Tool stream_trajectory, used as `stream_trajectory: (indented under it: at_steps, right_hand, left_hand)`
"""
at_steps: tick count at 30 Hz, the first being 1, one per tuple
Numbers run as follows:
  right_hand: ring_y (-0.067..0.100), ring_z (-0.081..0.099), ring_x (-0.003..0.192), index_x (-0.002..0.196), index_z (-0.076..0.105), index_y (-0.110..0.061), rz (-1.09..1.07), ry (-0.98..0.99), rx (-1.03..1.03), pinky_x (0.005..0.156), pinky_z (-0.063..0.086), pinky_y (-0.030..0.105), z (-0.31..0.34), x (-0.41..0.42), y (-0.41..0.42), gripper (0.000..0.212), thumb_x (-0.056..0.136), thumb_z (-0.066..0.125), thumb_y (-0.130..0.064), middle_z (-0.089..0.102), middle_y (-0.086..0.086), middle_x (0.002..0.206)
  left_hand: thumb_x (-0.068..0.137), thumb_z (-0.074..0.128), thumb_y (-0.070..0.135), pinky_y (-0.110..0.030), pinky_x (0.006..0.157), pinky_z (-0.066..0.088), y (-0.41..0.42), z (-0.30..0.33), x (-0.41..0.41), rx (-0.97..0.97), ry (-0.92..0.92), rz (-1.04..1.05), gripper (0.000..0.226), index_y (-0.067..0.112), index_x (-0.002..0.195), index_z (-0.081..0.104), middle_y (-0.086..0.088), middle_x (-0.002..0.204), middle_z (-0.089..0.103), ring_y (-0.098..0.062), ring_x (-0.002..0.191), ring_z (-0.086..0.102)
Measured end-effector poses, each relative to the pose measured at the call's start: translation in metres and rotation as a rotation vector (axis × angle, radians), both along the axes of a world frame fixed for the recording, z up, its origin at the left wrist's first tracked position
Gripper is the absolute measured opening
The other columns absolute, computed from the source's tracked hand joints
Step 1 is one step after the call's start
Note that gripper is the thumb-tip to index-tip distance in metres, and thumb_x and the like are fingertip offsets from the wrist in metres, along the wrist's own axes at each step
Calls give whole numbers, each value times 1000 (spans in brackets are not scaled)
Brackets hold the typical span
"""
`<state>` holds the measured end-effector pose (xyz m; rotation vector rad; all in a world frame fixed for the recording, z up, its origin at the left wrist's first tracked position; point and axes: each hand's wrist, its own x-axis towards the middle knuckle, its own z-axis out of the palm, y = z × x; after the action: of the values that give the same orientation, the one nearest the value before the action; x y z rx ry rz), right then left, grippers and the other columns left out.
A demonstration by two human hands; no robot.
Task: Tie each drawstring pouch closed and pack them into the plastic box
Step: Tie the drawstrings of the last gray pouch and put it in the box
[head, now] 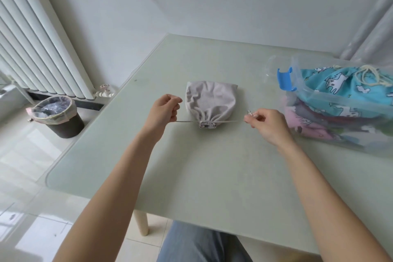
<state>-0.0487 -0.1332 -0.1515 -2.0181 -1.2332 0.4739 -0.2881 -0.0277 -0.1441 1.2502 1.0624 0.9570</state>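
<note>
A grey drawstring pouch (210,102) lies on the pale green table (212,176), its gathered mouth facing me. Its drawstring (185,121) runs taut out of both sides of the mouth. My left hand (163,110) grips the left end of the string. My right hand (265,125) pinches the right end. The clear plastic box (319,100) with a blue clip stands at the right, holding a turquoise patterned pouch (348,89) on top of pink and other pouches.
The box's clear lid (276,68) stands behind it. A bin with a liner (57,116) sits on the floor left of the table, below a white radiator (32,38). My knee (202,244) shows at the table's near edge.
</note>
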Motion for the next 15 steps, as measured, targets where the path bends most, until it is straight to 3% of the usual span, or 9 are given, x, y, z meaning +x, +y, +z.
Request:
stream_trajectory:
  at_steps: [2,5,7,9,12,15]
  right_hand:
    - [29,62,88,82,67,-10,-58,-159,-101,71,41,31,-5,-10,-5,28,83,66,-37,69,10,89]
    - [31,61,96,85,66,-14,-130,-305,-155,69,36,30,-1,-16,-16,32,80,67,-46,69,10,99]
    - [31,60,97,90,64,-13,-205,-405,-95,69,34,32,5,-13,-27,30,82,67,-42,67,9,102]
    - [31,59,96,97,62,-12,-215,-473,56,71,39,34,9,-15,-34,22,85,64,-31,65,9,103]
    - [28,59,91,92,65,-13,30,-453,245,75,40,32,7,-35,-29,11,84,64,-20,65,6,95]
    - [25,55,95,93,68,-15,243,-437,121,79,35,28,-3,-61,-13,20,81,69,-31,66,3,97]
  left_hand:
    - [92,53,14,-20,57,42,-7,-7,2,61,132,-9,4,12,93,56,2,71,50,-12,59,46]
    - [89,60,22,-28,80,49,-7,-15,-4,182,425,-25,35,9,121,54,-5,106,60,-20,86,61]
    - [89,60,26,-32,95,41,-4,-18,-14,341,762,17,49,7,132,48,-10,131,49,-24,113,54]
    - [90,58,23,-34,101,34,-6,-18,-22,521,954,98,51,4,135,44,-12,140,41,-30,126,40]
    - [86,59,11,-35,94,39,-12,-14,-22,896,851,134,38,6,123,57,-12,129,51,-31,117,46]
    - [81,65,12,-35,85,48,-19,-12,-11,945,764,-152,23,13,104,65,-4,106,64,-24,99,59]
